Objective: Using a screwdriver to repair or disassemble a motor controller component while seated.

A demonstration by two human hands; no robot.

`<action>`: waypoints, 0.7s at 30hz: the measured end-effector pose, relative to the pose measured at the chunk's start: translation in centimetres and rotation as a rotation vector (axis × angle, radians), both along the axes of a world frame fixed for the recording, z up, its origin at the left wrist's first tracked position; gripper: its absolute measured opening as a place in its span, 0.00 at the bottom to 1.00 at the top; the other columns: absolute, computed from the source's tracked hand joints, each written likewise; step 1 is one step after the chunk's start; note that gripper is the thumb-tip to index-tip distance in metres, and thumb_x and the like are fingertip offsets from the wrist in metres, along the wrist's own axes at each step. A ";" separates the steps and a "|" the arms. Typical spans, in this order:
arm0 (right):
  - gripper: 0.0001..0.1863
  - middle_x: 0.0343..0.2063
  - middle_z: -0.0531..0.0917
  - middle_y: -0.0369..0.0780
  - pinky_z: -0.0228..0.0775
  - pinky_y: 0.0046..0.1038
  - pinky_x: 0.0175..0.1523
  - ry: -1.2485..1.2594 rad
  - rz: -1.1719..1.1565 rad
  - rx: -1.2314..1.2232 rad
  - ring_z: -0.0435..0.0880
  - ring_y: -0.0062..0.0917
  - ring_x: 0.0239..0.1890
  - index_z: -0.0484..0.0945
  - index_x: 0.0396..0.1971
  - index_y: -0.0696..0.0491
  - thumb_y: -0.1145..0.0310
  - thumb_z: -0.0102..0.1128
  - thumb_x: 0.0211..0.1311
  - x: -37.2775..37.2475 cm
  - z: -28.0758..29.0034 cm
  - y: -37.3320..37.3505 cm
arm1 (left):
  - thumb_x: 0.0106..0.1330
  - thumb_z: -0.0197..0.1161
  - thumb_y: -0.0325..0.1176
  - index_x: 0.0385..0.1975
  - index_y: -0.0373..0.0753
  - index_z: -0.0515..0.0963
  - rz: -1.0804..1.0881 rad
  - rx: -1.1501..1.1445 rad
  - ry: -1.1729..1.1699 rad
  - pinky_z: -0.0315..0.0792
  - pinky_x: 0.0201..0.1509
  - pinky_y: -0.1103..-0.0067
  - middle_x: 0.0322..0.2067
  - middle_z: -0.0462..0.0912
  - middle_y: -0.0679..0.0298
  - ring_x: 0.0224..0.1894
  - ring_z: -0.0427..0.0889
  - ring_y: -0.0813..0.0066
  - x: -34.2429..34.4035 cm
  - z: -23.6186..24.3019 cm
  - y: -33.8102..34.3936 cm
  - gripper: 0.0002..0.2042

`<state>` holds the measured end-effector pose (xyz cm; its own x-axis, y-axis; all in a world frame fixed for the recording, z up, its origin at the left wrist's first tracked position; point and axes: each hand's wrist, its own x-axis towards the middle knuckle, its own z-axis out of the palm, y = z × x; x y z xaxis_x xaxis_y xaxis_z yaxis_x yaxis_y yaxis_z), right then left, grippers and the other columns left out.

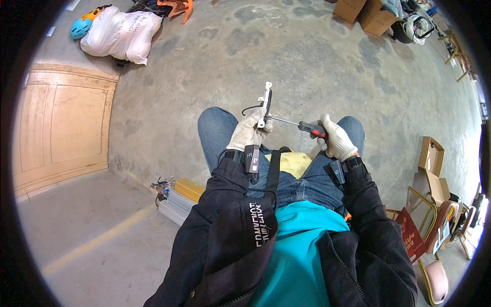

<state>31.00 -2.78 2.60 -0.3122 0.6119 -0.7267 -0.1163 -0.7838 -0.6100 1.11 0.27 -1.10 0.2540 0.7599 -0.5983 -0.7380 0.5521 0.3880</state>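
Note:
My left hand (249, 131), in a white knit glove, is closed around the lower end of a narrow white-and-black bar-shaped part (266, 105) with small tabs at its ends. A short black cable (249, 108) curls out from its left side. My right hand (336, 139), also gloved, grips a screwdriver (313, 129) by its black-and-red handle. The screwdriver's metal shaft points left, and its tip reaches the lower part of the bar beside my left fingers. Whether the tip sits in a screw is too small to tell. Both hands are above my knees.
Yellow material (289, 163) lies between my thighs. Silver and gold metal boxes (176, 205) with loose wires stand at my left. A wooden panel (66, 123) is at the left wall, a white sack (123, 36) far left, cardboard boxes (376, 18) far right, and chairs (434, 281) near right.

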 end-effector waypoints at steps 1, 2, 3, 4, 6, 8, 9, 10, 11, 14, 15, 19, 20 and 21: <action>0.24 0.29 0.79 0.36 0.65 0.20 0.22 -0.011 -0.083 0.059 0.73 0.18 0.19 0.79 0.47 0.57 0.48 0.53 0.74 -0.1 -1.3 -0.2 | 0.74 0.59 0.32 0.43 0.30 0.74 -0.009 0.015 -0.006 0.75 0.30 0.76 0.33 0.78 0.55 0.28 0.75 0.68 0.1 0.0 0.1 0.10; 0.22 0.26 0.79 0.34 0.65 0.23 0.21 -0.022 -0.165 0.118 0.72 0.18 0.18 0.79 0.48 0.56 0.50 0.55 0.73 0.0 -2.4 -0.4 | 0.74 0.59 0.32 0.43 0.30 0.74 -0.011 0.016 -0.007 0.75 0.30 0.76 0.33 0.78 0.55 0.28 0.75 0.68 0.1 0.0 0.1 0.10; 0.22 0.26 0.79 0.34 0.65 0.23 0.21 -0.021 -0.163 0.117 0.72 0.18 0.18 0.79 0.48 0.56 0.50 0.55 0.73 -0.2 -2.6 -0.4 | 0.74 0.59 0.32 0.42 0.30 0.75 -0.011 0.027 -0.018 0.75 0.30 0.76 0.33 0.78 0.55 0.28 0.75 0.69 0.1 0.0 0.1 0.10; 0.22 0.32 0.79 0.36 0.69 0.24 0.27 0.045 -0.255 0.151 0.75 0.19 0.23 0.77 0.51 0.57 0.52 0.58 0.72 -0.4 -2.8 -0.5 | 0.74 0.59 0.32 0.42 0.30 0.75 -0.012 0.039 -0.028 0.75 0.30 0.76 0.33 0.78 0.55 0.27 0.75 0.69 0.1 -0.1 0.0 0.10; 0.23 0.37 0.80 0.38 0.74 0.24 0.33 0.112 -0.348 0.185 0.78 0.21 0.27 0.75 0.54 0.57 0.55 0.61 0.71 -0.5 -2.7 -0.6 | 0.74 0.59 0.32 0.42 0.30 0.75 -0.009 0.041 -0.015 0.75 0.30 0.76 0.33 0.78 0.55 0.28 0.75 0.69 0.1 -0.1 0.0 0.10; 0.26 0.45 0.78 0.41 0.77 0.26 0.44 0.193 -0.337 0.190 0.80 0.24 0.35 0.72 0.58 0.58 0.58 0.65 0.69 -0.4 -2.4 -0.7 | 0.74 0.59 0.32 0.41 0.30 0.75 -0.009 0.043 -0.003 0.75 0.31 0.76 0.32 0.78 0.55 0.28 0.76 0.69 0.1 -0.1 0.0 0.10; 0.26 0.45 0.78 0.41 0.77 0.26 0.44 0.192 -0.339 0.191 0.80 0.24 0.35 0.72 0.58 0.58 0.58 0.65 0.69 -0.3 -2.5 -0.7 | 0.74 0.59 0.32 0.42 0.30 0.75 -0.009 0.029 -0.007 0.75 0.31 0.76 0.32 0.78 0.56 0.28 0.76 0.69 0.1 0.0 0.0 0.10; 0.25 0.44 0.79 0.41 0.76 0.26 0.42 0.183 -0.299 0.163 0.80 0.23 0.35 0.73 0.57 0.58 0.56 0.63 0.70 -0.4 -2.7 -0.6 | 0.74 0.59 0.32 0.42 0.30 0.75 -0.009 0.016 -0.011 0.75 0.31 0.76 0.32 0.78 0.56 0.28 0.76 0.69 0.1 0.1 0.0 0.10; 0.24 0.43 0.79 0.40 0.76 0.25 0.40 0.174 -0.259 0.134 0.80 0.23 0.34 0.74 0.56 0.58 0.55 0.61 0.71 -0.3 -2.9 -0.5 | 0.74 0.59 0.32 0.42 0.30 0.75 -0.011 0.016 -0.012 0.75 0.31 0.76 0.32 0.78 0.56 0.28 0.76 0.69 0.2 0.1 0.0 0.10; 0.23 0.42 0.81 0.40 0.74 0.24 0.37 0.104 0.058 -0.014 0.80 0.22 0.34 0.76 0.54 0.56 0.52 0.57 0.73 0.8 -0.3 0.4 | 0.74 0.61 0.32 0.43 0.30 0.75 0.005 0.007 -0.027 0.75 0.31 0.77 0.32 0.78 0.56 0.28 0.76 0.70 -0.1 -0.1 -0.1 0.10; 0.23 0.41 0.81 0.39 0.72 0.22 0.36 0.028 0.018 -0.030 0.80 0.20 0.36 0.78 0.53 0.55 0.51 0.55 0.74 0.7 -0.3 0.3 | 0.73 0.61 0.32 0.43 0.30 0.74 0.001 0.015 -0.019 0.75 0.31 0.77 0.32 0.78 0.56 0.28 0.76 0.70 0.0 0.0 0.0 0.10; 0.22 0.42 0.81 0.40 0.75 0.25 0.42 -0.002 -0.161 0.194 0.80 0.22 0.40 0.76 0.55 0.57 0.55 0.58 0.73 0.1 -2.5 -0.4 | 0.73 0.62 0.32 0.43 0.30 0.74 -0.020 0.028 0.011 0.75 0.31 0.77 0.32 0.78 0.56 0.29 0.76 0.69 0.2 0.4 0.0 0.10; 0.22 0.42 0.80 0.40 0.76 0.26 0.45 0.064 -0.219 0.212 0.80 0.23 0.42 0.75 0.56 0.57 0.56 0.59 0.72 0.1 -2.7 -0.6 | 0.73 0.62 0.32 0.43 0.30 0.74 -0.019 0.028 0.011 0.75 0.31 0.77 0.32 0.78 0.56 0.29 0.76 0.69 0.2 0.2 0.0 0.10; 0.22 0.42 0.80 0.40 0.77 0.28 0.49 0.131 -0.277 0.230 0.80 0.24 0.43 0.74 0.57 0.58 0.58 0.60 0.71 -0.1 -2.5 -0.6 | 0.73 0.62 0.32 0.43 0.30 0.74 -0.013 0.023 -0.006 0.75 0.31 0.77 0.32 0.78 0.56 0.29 0.76 0.69 0.1 0.1 0.0 0.10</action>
<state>30.88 -3.41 0.07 -0.1931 0.8284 -0.5257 -0.3936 -0.5562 -0.7319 1.24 0.29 -1.04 0.2680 0.7699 -0.5792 -0.7331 0.5530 0.3959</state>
